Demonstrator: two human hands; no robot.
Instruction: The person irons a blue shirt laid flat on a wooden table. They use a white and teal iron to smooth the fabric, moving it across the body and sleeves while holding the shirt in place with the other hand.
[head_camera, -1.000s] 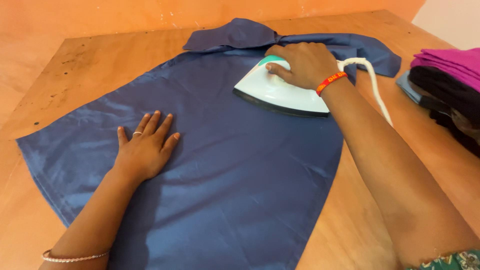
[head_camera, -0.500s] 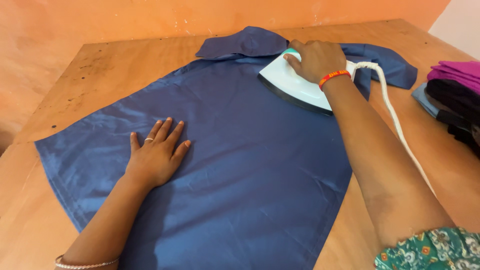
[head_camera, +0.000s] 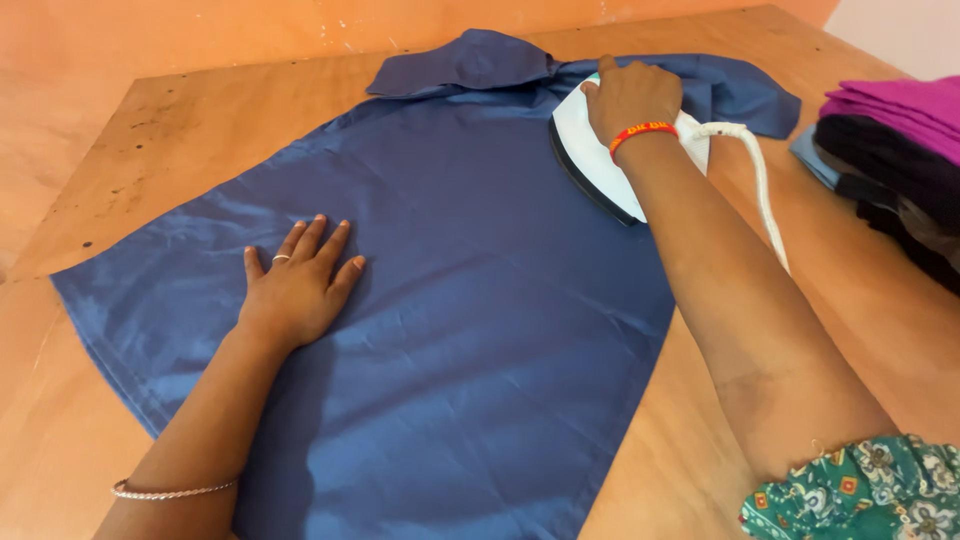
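The right hand (head_camera: 632, 95) is wrapped over the handle of a white electric iron (head_camera: 600, 165), fingers curled down around it so the handle itself is hidden; the iron's soleplate lies flat on a blue shirt (head_camera: 450, 280), up near the shoulder and just short of the collar (head_camera: 465, 62). Behind the grip, a red band circles the wrist, and a white cord (head_camera: 755, 170) leaves the iron's heel and trails back along the forearm, lying partly on the cloth and partly on the bare wooden table (head_camera: 150, 130). Across from the grip, well apart toward the hem side, the left hand (head_camera: 297, 285) lies palm down on the shirt with its fingers spread wide, holding nothing, only pressing the fabric flat. Between the two hands the cloth looks mostly smooth, with faint creases running toward the lower edge. To iron well here, I judge that the flat hand should keep the fabric taut against the iron's pull while staying clear of its path, that the iron should glide without resting long on this glossy cloth, and that the cord should be kept off the pressed area so it does not drag new wrinkles in. Beyond the iron, past the shirt's far sleeve, a stack of folded clothes (head_camera: 890, 150), magenta on top of darker pieces, sits at the table's edge, clear of the shirt.
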